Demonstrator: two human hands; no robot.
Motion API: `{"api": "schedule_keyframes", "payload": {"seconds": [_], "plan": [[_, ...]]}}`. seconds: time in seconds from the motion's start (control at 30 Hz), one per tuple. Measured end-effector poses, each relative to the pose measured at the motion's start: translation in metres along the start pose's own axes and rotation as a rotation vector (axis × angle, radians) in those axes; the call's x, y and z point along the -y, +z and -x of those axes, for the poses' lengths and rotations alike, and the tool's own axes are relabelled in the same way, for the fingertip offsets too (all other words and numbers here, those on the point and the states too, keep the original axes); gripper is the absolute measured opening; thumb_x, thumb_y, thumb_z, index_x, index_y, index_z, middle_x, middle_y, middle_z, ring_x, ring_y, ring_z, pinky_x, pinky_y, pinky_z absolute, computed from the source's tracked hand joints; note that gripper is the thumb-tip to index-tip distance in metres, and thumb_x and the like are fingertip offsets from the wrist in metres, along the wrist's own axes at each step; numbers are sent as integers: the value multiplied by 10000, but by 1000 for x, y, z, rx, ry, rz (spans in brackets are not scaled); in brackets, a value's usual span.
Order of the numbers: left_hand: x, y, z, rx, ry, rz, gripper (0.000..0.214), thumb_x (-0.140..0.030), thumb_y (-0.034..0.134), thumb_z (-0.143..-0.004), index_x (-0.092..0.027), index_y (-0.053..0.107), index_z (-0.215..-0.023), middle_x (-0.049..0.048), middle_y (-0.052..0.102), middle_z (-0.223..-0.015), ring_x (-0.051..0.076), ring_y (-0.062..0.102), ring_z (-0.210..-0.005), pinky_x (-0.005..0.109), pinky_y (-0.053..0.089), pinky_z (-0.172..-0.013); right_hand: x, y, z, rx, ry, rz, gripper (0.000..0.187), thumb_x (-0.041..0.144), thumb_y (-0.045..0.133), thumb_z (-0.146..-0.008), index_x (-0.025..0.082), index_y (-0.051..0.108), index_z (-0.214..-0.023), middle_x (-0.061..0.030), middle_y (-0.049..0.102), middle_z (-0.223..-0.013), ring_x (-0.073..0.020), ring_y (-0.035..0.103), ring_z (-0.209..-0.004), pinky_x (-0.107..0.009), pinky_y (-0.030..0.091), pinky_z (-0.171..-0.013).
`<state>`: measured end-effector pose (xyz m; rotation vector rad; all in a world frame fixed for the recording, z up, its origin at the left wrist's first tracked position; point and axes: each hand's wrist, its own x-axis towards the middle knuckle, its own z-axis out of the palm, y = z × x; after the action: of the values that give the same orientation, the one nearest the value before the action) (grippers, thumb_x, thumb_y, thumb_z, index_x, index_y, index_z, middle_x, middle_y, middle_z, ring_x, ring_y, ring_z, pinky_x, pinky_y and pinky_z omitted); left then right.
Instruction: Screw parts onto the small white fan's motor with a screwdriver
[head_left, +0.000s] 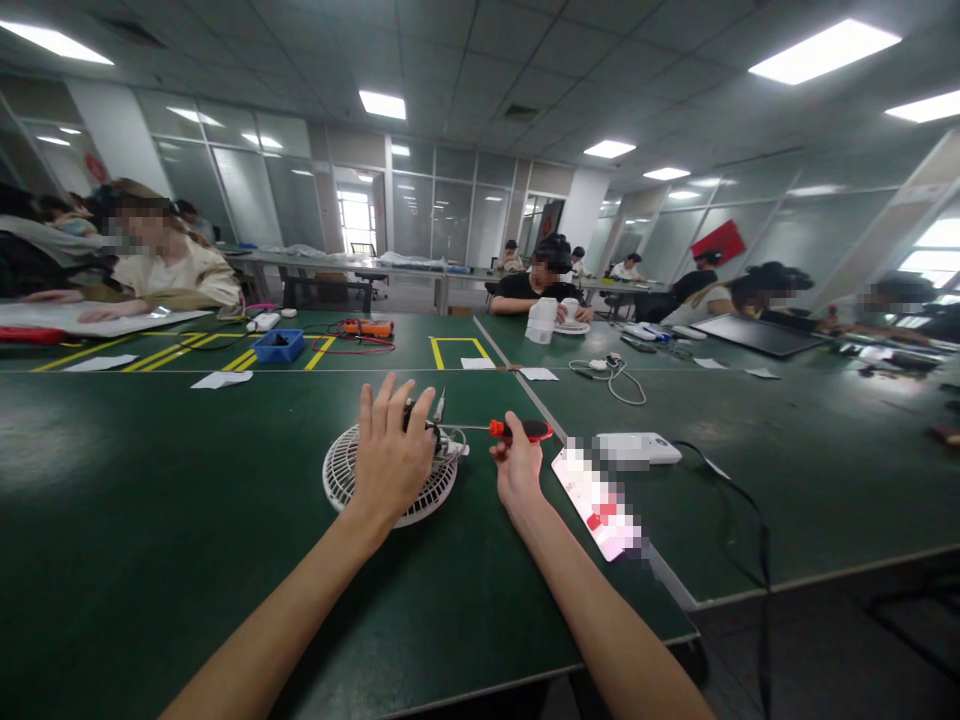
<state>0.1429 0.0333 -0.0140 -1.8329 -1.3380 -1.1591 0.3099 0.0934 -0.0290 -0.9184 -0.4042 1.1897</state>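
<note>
I am gripping the red-and-black handle of a screwdriver [523, 430] in my right hand [517, 468], fingers closed around it, and its thin shaft is pointing left toward the middle of a small white fan [341, 478]. My left hand [391, 455] is lying open on that fan, fingers spread and palm pressing down over its dark centre part. The fan is lying flat on the green table [150, 500], just in front of me and left of the screwdriver. Just right of my right hand a phone [600, 500] is lying face up, and beyond it a flat white device [637, 447] is sitting with a black cable [739, 495] running off to the right. Far left, a blue tray [278, 346] and an orange multimeter [367, 327] are resting on the table
</note>
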Motion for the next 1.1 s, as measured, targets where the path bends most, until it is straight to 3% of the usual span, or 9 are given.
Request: {"api": "schedule_keyframes", "payload": {"seconds": [0.17, 0.3, 0.43, 0.57, 0.73, 0.9, 1.1], "plan": [[-4, 9, 0, -29, -96, 154, 499, -180, 526, -946, -170, 479, -1443, 161, 563, -1445, 326, 400, -1502, 611, 292, -1282, 1, -1, 1, -16, 47, -32, 267, 327, 785, -759, 218, 545, -799, 71, 597, -550, -87, 518, -471, -186, 426, -455], [12, 20, 9, 94, -294, 219, 515, -237, 507, -957, -131, 450, -1458, 207, 511, -1484, 352, 409, -1488, 599, 383, -1232, 3, -2, 1, 11, 81, -97, 126, 256, 659, -751, 225, 545, -794, 57, 637, -639, -124, 633, -603, -230, 534, -559], [19, 22, 14, 138, -340, 239, 509, -274, 482, -970, -136, 451, -1458, 189, 542, -1481, 323, 470, -1449, 571, 375, -1242, 3, -3, -1, 27, 66, -97, 111, 198, 607, -684, 225, 522, -750, 70, 611, -614, -116, 626, -595, -236, 555, -598], [22, 23, 16, 148, -392, 192, 529, -358, 513, -969, -137, 473, -1448, 181, 575, -1466, 353, 468, -1446, 629, 291, -1261, 1, -3, -2, 27, 45, -67, 150, 213, 650, -665, 220, 533, -758, 64, 627, -625, -108, 630, -582, -213, 529, -566], [25, 23, 17, 202, -507, 235, 607, -438, 544, -947, -132, 473, -1466, 191, 624, -1389, 351, 590, -1253, 562, 489, -1092, 0, -1, -2, -10, 34, -49, 168, 217, 682, -683, 214, 557, -796, 61, 655, -625, -111, 642, -569, -203, 504, -530], [23, 22, 16, 173, -538, 230, 567, -395, 579, -910, -148, 519, -1416, 168, 649, -1331, 338, 597, -1187, 523, 512, -1033, 0, 0, 0, -5, 30, -36, 223, 214, 735, -699, 216, 557, -833, 58, 666, -600, -115, 643, -551, -195, 485, -512], [25, 25, 17, 129, -542, 262, 406, -404, 610, -894, -185, 607, -1235, 136, 668, -1235, 315, 613, -1123, 499, 515, -1009, 0, 1, 0, -14, -2, -11, 310, 244, 814, -701, 224, 528, -818, 117, 573, -504, -64, 476, -402, -177, 434, -452]]}}
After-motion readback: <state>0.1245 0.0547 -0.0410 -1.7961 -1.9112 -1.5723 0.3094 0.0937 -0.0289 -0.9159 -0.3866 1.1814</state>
